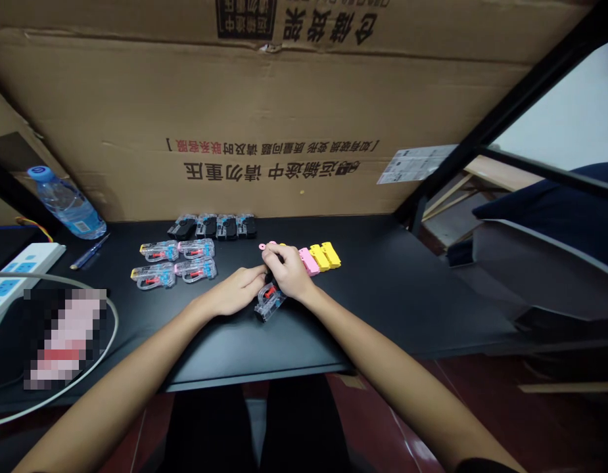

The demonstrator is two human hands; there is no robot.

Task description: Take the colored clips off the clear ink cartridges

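Note:
A small clear toy water gun (270,303) with a red trigger is between my hands, low over the black tabletop, its barrel angled toward me. My right hand (290,270) is closed around its upper part, thumb and fingers bent together. From the left, my left hand (240,290) meets it with fingertips pressed at a dark part, partly covered by the right hand. Beyond the right hand lie a pink plastic piece (309,261) and yellow pieces (330,255). Small pink rings (263,247) show just past the fingers.
Several clear toy water guns (195,269) lie left of my hands, with dark clear-and-black pieces (226,227) behind them. At far left are a water bottle (70,203), a screwdriver-like tool (89,252), a power strip (18,279) and a looping cable (117,322). Cardboard (264,98) stands behind.

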